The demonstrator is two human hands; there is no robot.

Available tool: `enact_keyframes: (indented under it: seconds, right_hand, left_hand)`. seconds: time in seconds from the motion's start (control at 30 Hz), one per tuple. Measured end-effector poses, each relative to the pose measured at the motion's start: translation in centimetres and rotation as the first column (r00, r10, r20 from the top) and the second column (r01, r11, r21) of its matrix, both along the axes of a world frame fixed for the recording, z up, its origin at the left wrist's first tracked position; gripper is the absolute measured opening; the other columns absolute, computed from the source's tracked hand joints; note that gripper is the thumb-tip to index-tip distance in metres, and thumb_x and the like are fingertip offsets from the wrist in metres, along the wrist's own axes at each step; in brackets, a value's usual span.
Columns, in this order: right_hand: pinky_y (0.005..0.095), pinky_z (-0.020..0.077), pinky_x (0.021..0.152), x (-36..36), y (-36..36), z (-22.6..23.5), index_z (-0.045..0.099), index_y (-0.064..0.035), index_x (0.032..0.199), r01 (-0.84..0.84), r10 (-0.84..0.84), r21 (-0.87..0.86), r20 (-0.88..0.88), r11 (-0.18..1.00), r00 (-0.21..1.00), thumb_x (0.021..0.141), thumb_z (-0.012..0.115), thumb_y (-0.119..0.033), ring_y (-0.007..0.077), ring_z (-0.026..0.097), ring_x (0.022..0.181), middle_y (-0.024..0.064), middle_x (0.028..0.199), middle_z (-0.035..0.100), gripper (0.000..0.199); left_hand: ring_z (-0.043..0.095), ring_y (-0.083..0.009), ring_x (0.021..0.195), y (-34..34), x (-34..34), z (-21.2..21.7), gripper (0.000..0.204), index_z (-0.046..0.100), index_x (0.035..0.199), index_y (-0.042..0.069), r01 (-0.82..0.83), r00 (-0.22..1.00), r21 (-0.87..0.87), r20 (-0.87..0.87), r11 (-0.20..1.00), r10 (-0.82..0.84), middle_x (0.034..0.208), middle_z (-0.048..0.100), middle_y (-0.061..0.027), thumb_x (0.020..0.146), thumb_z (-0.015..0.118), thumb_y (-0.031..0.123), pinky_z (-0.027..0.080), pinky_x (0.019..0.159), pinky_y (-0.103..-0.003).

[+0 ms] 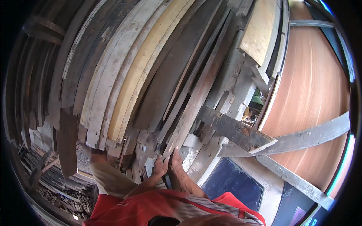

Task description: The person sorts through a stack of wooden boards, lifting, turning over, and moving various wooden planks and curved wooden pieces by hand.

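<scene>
Brown plank (187,118): slants up and away from me among other stacked boards (109,75), its near end before my body.
Left hand (160,167): my fingers are wrapped on that near end, from the left.
Right hand (177,161): I grasp the same end from the right, thumb pointing up; my other fingers are mostly hidden.
Yellow board (141,71): in the stack, left of the plank.
Dark board (235,128): crosswise, right of the plank.
</scene>
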State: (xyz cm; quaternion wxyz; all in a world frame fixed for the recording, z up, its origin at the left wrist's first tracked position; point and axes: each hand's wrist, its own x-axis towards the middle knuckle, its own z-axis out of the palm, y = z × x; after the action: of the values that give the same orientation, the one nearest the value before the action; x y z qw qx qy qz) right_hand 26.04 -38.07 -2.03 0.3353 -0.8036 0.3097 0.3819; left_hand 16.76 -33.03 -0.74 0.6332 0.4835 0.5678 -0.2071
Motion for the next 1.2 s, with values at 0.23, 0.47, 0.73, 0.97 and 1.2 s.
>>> enact_keyframes:
  seconds: [0.23, 0.47, 0.73, 0.97, 1.2]
  right_hand:
    - [0.038, 0.0517, 0.084, 1.1, 0.1, 0.0, 0.057, 0.0097, 0.124, 0.412, -0.399, 0.064, -0.154, 0.909, 0.904, 0.089, 0.061, -0.062, 0.0255, 0.061, 0.097, 0.0179, 0.114, 0.062, 0.08]
    - [0.0398, 0.0491, 0.085, 6.6, 8.8, 5.2, 0.063, 0.0042, 0.115, -0.005, -0.007, 0.096, 0.13, 0.995, 0.992, 0.088, 0.069, -0.048, 0.024, 0.06, 0.097, 0.0159, 0.111, 0.065, 0.059]
    - [0.0351, 0.0497, 0.09, 10.1, 8.3, 5.5, 0.064, 0.0059, 0.115, -0.437, 0.433, -0.125, 0.53, 0.891, 0.73, 0.094, 0.065, -0.031, 0.0241, 0.065, 0.1, 0.0167, 0.108, 0.069, 0.043]
    - [0.0387, 0.046, 0.096, 6.0, 14.0, 5.2, 0.057, 0.0098, 0.119, -0.724, 0.674, 0.002, 0.366, 0.689, 0.642, 0.094, 0.065, -0.028, 0.029, 0.061, 0.106, 0.0215, 0.113, 0.063, 0.046]
    - [0.0369, 0.0493, 0.088, -0.2, 19.8, 5.0, 0.063, 0.0032, 0.114, -0.9, 0.843, 0.056, 0.327, 0.433, 0.426, 0.093, 0.065, -0.034, 0.024, 0.063, 0.1, 0.0183, 0.107, 0.066, 0.043]
  left_hand:
    - [0.057, -0.0484, 0.112, 0.9, 2.4, 1.6, 0.062, 0.05, 0.128, -0.005, -0.011, 0.999, 0.15, -0.039, 0.989, 0.017, 0.118, 0.06, -0.0325, 0.089, 0.065, 0.042, 0.045, 0.097, -0.05]
    - [0.06, -0.049, 0.107, 10.7, 10.2, -0.2, 0.05, 0.058, 0.119, -0.007, 0.181, 0.971, 0.271, 0.102, 0.945, -0.215, 0.111, 0.063, -0.0328, 0.093, 0.059, 0.036, 0.048, 0.093, -0.051]
    - [0.065, -0.0327, 0.112, 14.7, 10.0, 4.4, 0.049, 0.067, 0.117, 0.005, 0.522, 0.722, 0.394, 0.268, 0.757, -0.637, 0.117, 0.067, -0.0207, 0.09, 0.061, 0.046, 0.051, 0.094, -0.044]
    - [0.069, -0.0335, 0.079, 27.9, -11.7, 2.4, 0.035, 0.069, 0.11, 0.011, -0.169, 0.985, 0.588, 0.132, 0.791, 0.113, 0.091, 0.071, -0.0196, 0.094, 0.058, 0.04, 0.053, 0.071, -0.045]
    - [0.069, -0.031, 0.086, 46.6, -28.9, -6.1, 0.043, 0.067, 0.105, 0.002, -0.288, 0.846, 0.755, -0.087, 0.589, 0.525, 0.088, 0.069, -0.0217, 0.091, 0.061, 0.043, 0.051, 0.075, -0.041]
